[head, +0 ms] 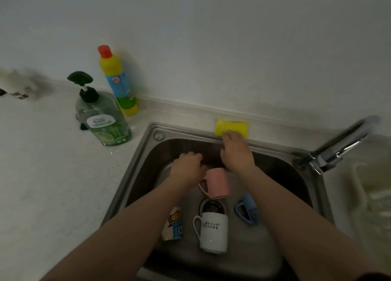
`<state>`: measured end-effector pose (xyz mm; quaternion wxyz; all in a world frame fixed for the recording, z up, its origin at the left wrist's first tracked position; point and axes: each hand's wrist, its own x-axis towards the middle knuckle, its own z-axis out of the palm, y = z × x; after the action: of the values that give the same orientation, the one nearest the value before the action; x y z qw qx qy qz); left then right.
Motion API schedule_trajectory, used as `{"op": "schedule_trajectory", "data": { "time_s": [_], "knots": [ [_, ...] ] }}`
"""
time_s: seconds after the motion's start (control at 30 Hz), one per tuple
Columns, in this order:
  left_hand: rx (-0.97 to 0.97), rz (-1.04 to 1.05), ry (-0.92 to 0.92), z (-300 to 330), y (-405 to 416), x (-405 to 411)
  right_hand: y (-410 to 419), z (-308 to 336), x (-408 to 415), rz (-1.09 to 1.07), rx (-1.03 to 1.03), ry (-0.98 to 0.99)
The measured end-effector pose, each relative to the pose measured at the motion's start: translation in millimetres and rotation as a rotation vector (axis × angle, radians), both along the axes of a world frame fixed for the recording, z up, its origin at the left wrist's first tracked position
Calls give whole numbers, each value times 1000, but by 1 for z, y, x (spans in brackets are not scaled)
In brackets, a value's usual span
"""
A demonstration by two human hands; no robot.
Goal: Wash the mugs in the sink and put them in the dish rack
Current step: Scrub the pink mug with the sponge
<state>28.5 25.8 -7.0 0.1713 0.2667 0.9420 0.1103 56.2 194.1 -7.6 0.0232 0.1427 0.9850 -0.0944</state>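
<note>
Mugs, a pink plastic mug [215, 183] and a white ceramic mug [213, 232] among them, wait in the steel sink [135, 164]. Beyond the pink mug, the right hand [234, 151] touches the yellow sponge [231, 126] with straight fingers, likely fetching it for scrubbing; the left hand [187, 166] hovers loosely curled, holding nothing.

Both arms bare, stretched fwd from bottom of view, forearms angling in toward each other. Left hand [187, 166] palm down, back of hand up, fingers curled downward at the knuckles; can't tell if it grips anything, fingertips hidden. Right hand [236, 151] reaches further fwd than left, also palm down, wrist roughly straight w/ forearm, fingers extended & close together, tips pressing flat at the far end. Thumb of right hand tucked along inner side. Hands near each other, not touching; right approx. one knuckle-row ahead.
</note>
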Motion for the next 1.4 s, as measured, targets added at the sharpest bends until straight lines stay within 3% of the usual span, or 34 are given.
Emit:
{"op": "schedule_trajectory", "data": {
  "time_s": [0.2, 0.33, 0.43, 0.57, 0.73, 0.9, 0.97, 1.13, 1.4],
  "knots": [
    [28, 22, -9, -15, -6, -6, 18, -16, -27, -15, 172, -39],
    [49, 38, -2, -15, -10, -6, 28, -17, -28, 23, 340, 52],
    [68, 40, 7, -6, -13, -4, 32, -7, -21, 54, 334, 165],
    [159, 79, 55, 19, -34, -1, -3, 27, -6, -142, -58, 264],
    [301, 219, 228, 85, -89, -7, -83, 77, -18, -441, -908, 371],
    [459, 353, 527, 155, -150, -36, -155, 125, -62, -445, -1554, 302],
    [437, 378, 561, 173, -168, -53, -177, 140, -78, -462, -1643, 266],
    [313, 335, 432, 184, -193, -84, -215, 156, -103, -502, -1748, 226],
    [315, 366, 463, 186, -199, -92, -236, 156, -120, -504, -1811, 233]
  ]
}}
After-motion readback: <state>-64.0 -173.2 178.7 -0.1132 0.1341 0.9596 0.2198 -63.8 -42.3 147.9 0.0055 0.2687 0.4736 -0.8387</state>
